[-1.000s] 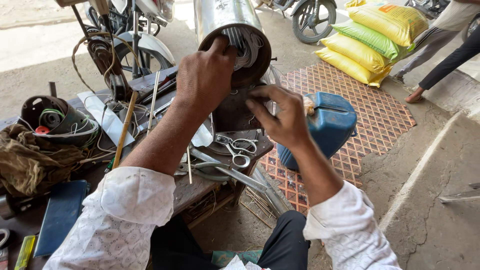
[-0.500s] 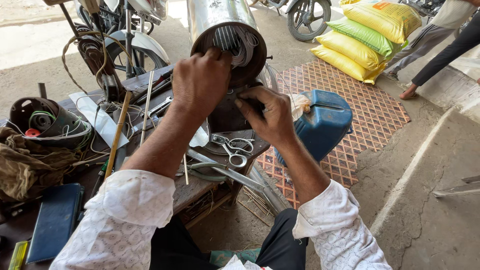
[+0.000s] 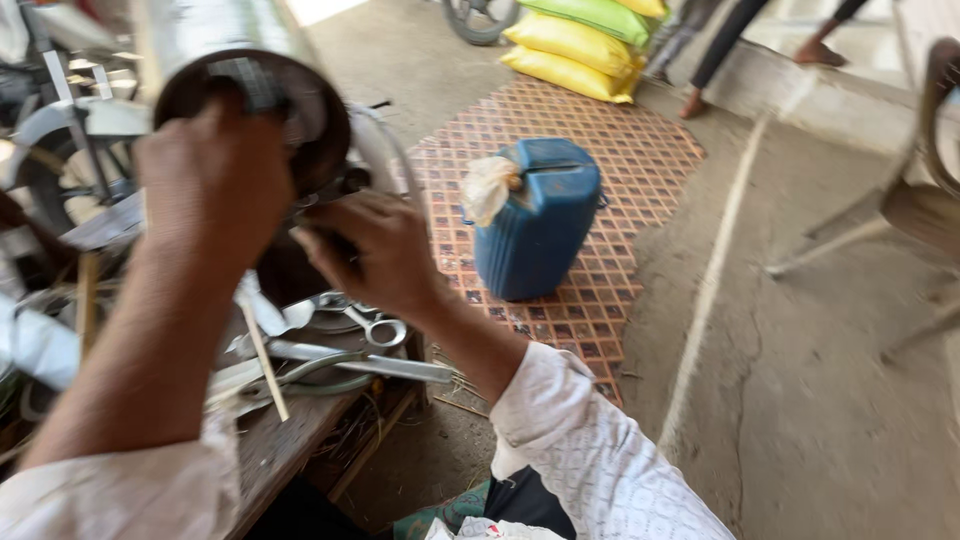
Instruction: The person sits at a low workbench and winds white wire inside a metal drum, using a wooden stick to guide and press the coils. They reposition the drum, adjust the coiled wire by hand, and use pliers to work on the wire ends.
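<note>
Head view: the camera has swung right and nearer since a moment ago; the left hand (image 3: 215, 185) stays pressed on the dark open end of the shiny steel cylinder (image 3: 250, 90) over the wooden bench (image 3: 290, 440); the right hand (image 3: 365, 250) keeps pinching something small at its lower rim, so the work goes on unchanged; a blue plastic jerrycan (image 3: 540, 225) stands on the patterned mat (image 3: 610, 160).

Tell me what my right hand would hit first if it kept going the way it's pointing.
Probably the dark round open end of the shiny metal cylinder: the right hand points up-left at its lower rim, seemingly almost touching, though motion blur hides the depth.
</note>
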The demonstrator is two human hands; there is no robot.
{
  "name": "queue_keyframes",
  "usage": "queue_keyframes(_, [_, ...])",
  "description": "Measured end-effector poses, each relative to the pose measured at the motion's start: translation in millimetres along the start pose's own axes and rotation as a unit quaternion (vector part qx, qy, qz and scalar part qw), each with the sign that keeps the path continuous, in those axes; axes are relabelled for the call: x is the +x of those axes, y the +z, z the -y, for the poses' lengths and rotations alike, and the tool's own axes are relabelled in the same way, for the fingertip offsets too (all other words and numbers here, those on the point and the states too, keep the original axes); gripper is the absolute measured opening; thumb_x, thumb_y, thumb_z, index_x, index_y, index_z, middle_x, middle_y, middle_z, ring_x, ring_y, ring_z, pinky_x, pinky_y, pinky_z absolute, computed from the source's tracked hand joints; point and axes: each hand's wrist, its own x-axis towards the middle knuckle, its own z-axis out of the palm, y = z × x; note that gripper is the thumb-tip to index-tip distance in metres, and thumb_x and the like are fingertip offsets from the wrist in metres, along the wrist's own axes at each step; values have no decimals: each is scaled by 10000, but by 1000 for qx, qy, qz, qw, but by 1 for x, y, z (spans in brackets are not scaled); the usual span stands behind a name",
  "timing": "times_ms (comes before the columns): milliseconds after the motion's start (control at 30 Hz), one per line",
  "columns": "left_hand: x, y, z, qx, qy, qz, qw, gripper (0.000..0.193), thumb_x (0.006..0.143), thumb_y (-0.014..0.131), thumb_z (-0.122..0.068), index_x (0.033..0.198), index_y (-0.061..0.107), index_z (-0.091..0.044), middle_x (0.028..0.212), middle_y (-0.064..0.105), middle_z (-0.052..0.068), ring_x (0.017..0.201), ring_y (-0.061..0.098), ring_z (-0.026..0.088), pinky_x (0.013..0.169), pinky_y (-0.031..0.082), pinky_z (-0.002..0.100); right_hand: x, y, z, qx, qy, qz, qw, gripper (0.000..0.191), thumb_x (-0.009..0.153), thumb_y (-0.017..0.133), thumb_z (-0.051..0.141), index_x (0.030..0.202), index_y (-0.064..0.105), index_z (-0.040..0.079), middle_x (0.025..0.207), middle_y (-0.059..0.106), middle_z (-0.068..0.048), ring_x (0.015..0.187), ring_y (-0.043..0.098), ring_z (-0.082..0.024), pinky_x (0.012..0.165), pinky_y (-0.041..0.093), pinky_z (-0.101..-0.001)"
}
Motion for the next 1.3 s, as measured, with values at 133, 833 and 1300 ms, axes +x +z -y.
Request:
queue_keyframes(133, [-2, 9, 2, 38, 1, 1, 999, 208, 929, 745, -280, 1114, 809, -209, 1022, 756, 94, 731, 760, 261, 598, 597, 389, -6, 1, -3, -14, 7, 0, 1000, 113, 938, 766, 202, 1010, 713, 134, 930, 743, -27, 781, 730, -199, 765, 577, -344])
queue_keyframes(833, [-22, 29, 14, -3, 22, -129, 991, 129, 964, 748, -184, 1048, 652, -163, 859, 717, 70, 647, 709, 240, 520, 527, 421, -5, 4, -7, 17, -11, 3, 1000, 124, 924, 781, 135, 1022, 707, 115, 948, 739, -39, 835, 726, -217, 813, 551, -379])
queue_keyframes(1300, [-4, 28, 14, -78, -3, -138, 987, 351, 835, 742, -122, 1165, 675, -23, 1018, 694, 180, 729, 743, 337, 571, 586, 443, 5, 10, 3, 25, -11, 6, 1000, 89, 923, 794, 73, 964, 715, 79, 835, 728, -50, 725, 701, -205, 728, 500, -363])
